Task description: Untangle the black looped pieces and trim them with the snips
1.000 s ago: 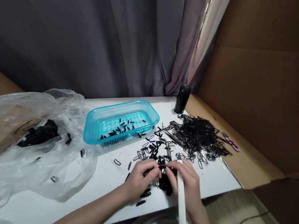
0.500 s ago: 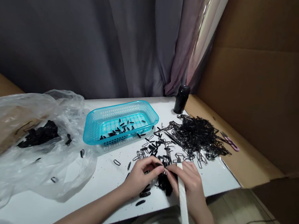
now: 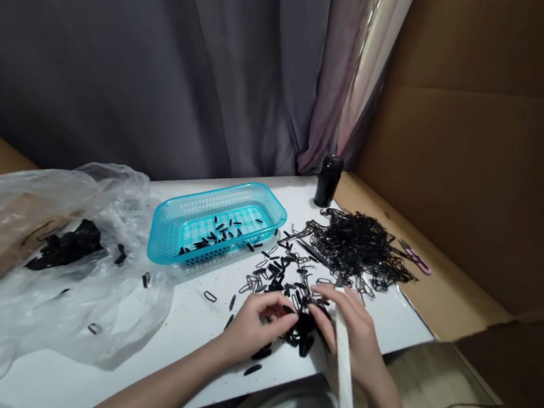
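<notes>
My left hand (image 3: pixel 254 325) is closed, thumb and forefinger pinched around what looks like a small black piece, mostly hidden by the fingertips. Across from it, my right hand (image 3: pixel 349 324) keeps a long white-handled tool (image 3: pixel 343 363) with a dark tip against its palm, handle slanting down toward my lap. The right thumb and forefinger are spread over the black pieces. Beneath both hands lies a heap of glossy black pieces (image 3: pixel 303 338). Slim black oval pieces and thin wire-like loops (image 3: pixel 256 283) are scattered just beyond my fingers.
A blue perforated basket (image 3: pixel 161 230) holds some black pieces. A tangled black pile (image 3: pixel 358 243) lies at the right, near pink-handled scissors (image 3: pixel 416 256) and a black bottle-like container (image 3: pixel 328 183). Clear plastic bagging (image 3: pixel 135 326) covers the left side of the white table (image 3: pixel 175 363).
My hands have moved apart; they met at the fingertips before. The right thumb and forefinger have opened out, and the white tool's tip has shifted right. The view has moved slightly.
</notes>
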Demonstrator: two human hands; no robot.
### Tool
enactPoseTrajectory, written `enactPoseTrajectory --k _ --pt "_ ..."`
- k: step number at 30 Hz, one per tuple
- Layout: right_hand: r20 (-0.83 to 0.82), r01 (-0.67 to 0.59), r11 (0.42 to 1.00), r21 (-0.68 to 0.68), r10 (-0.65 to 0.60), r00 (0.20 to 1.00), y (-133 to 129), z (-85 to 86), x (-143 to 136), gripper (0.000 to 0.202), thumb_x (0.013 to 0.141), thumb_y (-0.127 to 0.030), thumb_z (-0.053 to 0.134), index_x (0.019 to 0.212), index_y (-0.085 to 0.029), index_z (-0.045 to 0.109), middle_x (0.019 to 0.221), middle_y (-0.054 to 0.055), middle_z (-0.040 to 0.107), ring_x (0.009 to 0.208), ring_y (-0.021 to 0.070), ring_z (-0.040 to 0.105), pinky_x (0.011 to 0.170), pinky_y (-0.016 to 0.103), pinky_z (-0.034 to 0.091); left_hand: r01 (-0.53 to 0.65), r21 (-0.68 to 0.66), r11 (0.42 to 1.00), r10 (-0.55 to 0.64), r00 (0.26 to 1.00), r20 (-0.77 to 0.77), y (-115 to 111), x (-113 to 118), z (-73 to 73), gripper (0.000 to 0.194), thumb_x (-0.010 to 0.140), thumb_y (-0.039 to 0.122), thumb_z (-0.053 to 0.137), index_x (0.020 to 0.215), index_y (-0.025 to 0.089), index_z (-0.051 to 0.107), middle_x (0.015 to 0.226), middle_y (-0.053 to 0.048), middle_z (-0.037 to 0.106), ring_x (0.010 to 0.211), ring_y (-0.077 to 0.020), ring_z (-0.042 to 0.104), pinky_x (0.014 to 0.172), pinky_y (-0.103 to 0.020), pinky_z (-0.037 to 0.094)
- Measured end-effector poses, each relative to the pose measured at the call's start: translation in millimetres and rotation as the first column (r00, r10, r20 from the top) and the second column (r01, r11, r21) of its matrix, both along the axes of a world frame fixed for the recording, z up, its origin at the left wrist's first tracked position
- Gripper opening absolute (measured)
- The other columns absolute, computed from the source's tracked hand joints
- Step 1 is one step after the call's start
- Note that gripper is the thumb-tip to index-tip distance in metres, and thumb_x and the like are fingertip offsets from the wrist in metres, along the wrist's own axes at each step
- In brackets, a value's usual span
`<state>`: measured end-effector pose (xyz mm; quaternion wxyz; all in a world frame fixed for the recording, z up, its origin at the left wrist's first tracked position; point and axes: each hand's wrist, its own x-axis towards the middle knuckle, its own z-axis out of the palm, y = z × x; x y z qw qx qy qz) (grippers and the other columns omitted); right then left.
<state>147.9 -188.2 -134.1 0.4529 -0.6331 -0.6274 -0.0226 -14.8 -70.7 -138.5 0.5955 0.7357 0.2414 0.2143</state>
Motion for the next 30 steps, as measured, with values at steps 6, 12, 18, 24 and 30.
enactPoseTrajectory --k 6,12,18,24,30 --pt "-0.062 -0.232 0.952 -0.201 0.224 0.973 -4 -6.2 2 0.043 0.096 -0.024 0.061 0.137 -0.031 0.05 0.14 0.005 0.06 0.128 0.0241 0.055 0.116 0.05 0.028 0.004 -0.067 0.998 -0.004 1.0 0.009 4 1 -4.3 0.022 0.081 0.037 0.068 0.077 0.016 0.065 0.067 0.0 0.061 0.062 -0.0132 0.053 0.06 -0.024 0.041" --pt "-0.081 -0.3 0.946 -0.121 0.292 0.953 0 -9.4 6 0.012 0.1 -0.022 0.056 0.094 -0.024 0.066 0.081 0.0 0.073 0.071 0.0169 0.064 0.089 0.04 0.048 0.081 -0.131 0.988 -0.083 0.996 -0.016 4 0 -2.0 0.029 0.08 0.042 0.069 0.072 0.016 0.06 0.064 0.001 0.058 0.06 -0.013 0.052 0.058 -0.024 0.041" --pt "0.029 -0.223 0.97 -0.094 0.227 0.974 -2 -5.7 3 0.013 0.095 -0.013 0.057 0.099 -0.022 0.065 0.093 0.004 0.076 0.074 0.0181 0.066 0.069 0.033 0.05 0.17 -0.145 0.975 -0.178 0.983 -0.048 4 0 2.5 0.021 0.077 0.036 0.069 0.073 0.016 0.061 0.065 0.001 0.057 0.06 -0.0126 0.05 0.059 -0.024 0.039" --pt "0.09 -0.138 0.99 0.016 0.136 0.987 4 -20.2 -8 0.015 0.091 -0.009 0.057 0.095 -0.019 0.067 0.091 0.009 0.078 0.07 0.0214 0.068 0.063 0.035 0.049 0.235 -0.102 0.967 -0.243 0.966 -0.085 0 1 5.4 0.01 0.066 0.018 0.065 0.064 0.018 0.055 0.059 0.005 0.049 0.057 -0.0108 0.042 0.056 -0.023 0.035" --pt "-0.062 0.028 0.996 0.085 -0.023 0.998 11 -18.5 -15 0.014 0.093 -0.011 0.056 0.091 -0.021 0.065 0.095 0.008 0.077 0.075 0.0205 0.071 0.07 0.032 0.052 0.293 -0.076 0.953 -0.3 0.946 -0.122 -5 -3 -1.6 0.013 0.061 0.013 0.063 0.061 0.019 0.052 0.051 0.008 0.046 0.05 -0.0096 0.042 0.05 -0.021 0.032"
